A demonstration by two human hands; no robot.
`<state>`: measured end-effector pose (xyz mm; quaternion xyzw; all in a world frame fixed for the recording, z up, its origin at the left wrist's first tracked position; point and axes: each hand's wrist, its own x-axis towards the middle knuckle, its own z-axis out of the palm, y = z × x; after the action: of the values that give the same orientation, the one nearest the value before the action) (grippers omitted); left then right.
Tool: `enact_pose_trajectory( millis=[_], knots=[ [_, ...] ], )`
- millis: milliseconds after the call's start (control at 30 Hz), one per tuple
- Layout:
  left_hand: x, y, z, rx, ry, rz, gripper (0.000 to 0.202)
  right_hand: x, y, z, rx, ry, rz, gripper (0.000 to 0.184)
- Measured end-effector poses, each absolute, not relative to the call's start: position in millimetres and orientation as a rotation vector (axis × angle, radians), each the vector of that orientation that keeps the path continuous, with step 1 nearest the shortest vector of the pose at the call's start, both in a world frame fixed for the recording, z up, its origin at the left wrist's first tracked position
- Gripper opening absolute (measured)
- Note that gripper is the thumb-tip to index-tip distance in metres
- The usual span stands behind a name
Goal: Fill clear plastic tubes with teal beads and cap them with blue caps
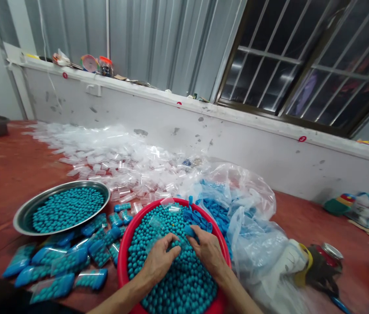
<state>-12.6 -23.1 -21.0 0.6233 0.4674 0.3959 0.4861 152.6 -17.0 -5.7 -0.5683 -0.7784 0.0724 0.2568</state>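
Observation:
A red basin (124,248) full of small teal beads (174,288) stands in front of me. My left hand (161,261) is over the beads, its fingers curled and thumb near the index finger; what they hold, if anything, is hard to make out. Clear plastic tubes (155,222) lie on the beads close to it. My right hand (206,249) pinches a blue plastic cap (189,231) between thumb and fingers, above the beads. More blue caps (197,218) lie inside the basin's far right side.
At left stands a metal bowl (21,224) of teal beads, with several filled, blue-capped tubes (70,261) before it. Clear empty tubes (132,170) are heaped along the wall. A plastic bag (253,235) with blue caps adjoins the basin; a jar (331,253) is farther right.

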Motion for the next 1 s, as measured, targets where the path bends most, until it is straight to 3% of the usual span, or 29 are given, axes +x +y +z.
enact_pose_trajectory(
  millis=[233, 500, 667, 1000],
  knots=[
    [-11.7, -29.3, -20.2, 1.301, 1.050, 0.830, 0.020, 147.1, -34.6, -2.9, -1.311, -2.204, 0.561, 0.039],
    [-9.5, -35.8, -20.0, 1.183, 0.928, 0.840, 0.035, 139.3, -39.9, -2.0, -1.370, -1.785, 0.878, 0.031],
    [-9.3, -36.0, -18.2, 1.109, 0.938, 0.871, 0.048, 134.4, -41.2, -3.6, -1.340, -1.617, 0.896, 0.029],
    [-11.9, -33.9, -27.3, 1.093, 0.863, 0.864, 0.070, 140.1, -38.6, 3.0, -1.286, -1.657, 1.037, 0.025]
  ],
)
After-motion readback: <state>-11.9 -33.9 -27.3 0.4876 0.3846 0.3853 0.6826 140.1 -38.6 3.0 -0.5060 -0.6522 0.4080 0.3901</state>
